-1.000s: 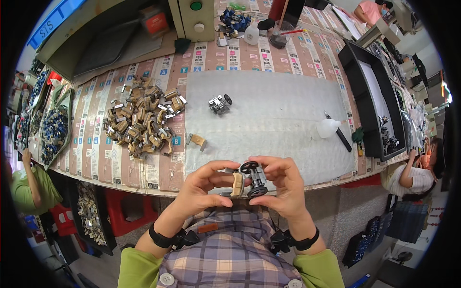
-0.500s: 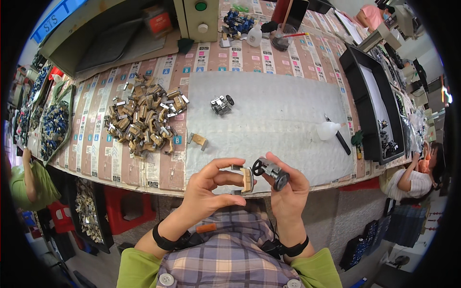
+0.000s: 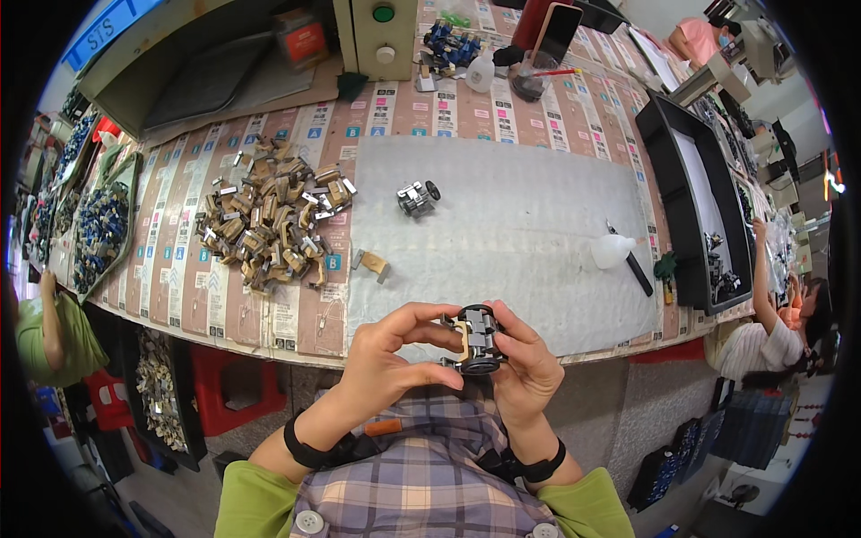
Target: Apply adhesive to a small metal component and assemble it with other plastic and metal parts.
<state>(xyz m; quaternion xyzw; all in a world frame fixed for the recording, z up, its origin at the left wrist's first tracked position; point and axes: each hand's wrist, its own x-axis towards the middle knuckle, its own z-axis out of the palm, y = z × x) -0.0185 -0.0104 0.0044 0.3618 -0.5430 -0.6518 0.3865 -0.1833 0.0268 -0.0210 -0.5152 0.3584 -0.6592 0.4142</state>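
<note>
Near the table's front edge, my left hand (image 3: 387, 355) pinches a tan block with grey metal ends (image 3: 463, 339) between thumb and fingers. My right hand (image 3: 527, 369) grips a small grey wheeled chassis (image 3: 482, 334) with black wheels. The two parts meet between my hands, the chassis against the block's right side; whether they are joined I cannot tell. Beyond them on the pale grey mat (image 3: 520, 224) lies a second wheeled chassis (image 3: 416, 198). A loose tan block (image 3: 372, 264) rests at the mat's left edge.
A heap of tan blocks (image 3: 273, 215) lies left of the mat. On its right are a white squeeze bottle (image 3: 612, 251), a black-handled tool (image 3: 639, 273) and a black tray (image 3: 695, 188). A grey machine (image 3: 372, 40) stands at the back. Other people sit at both sides.
My right hand has moved left and turned the wheeled chassis, bringing it from just beside the tan block up against it. My left hand has stayed nearly in place.
</note>
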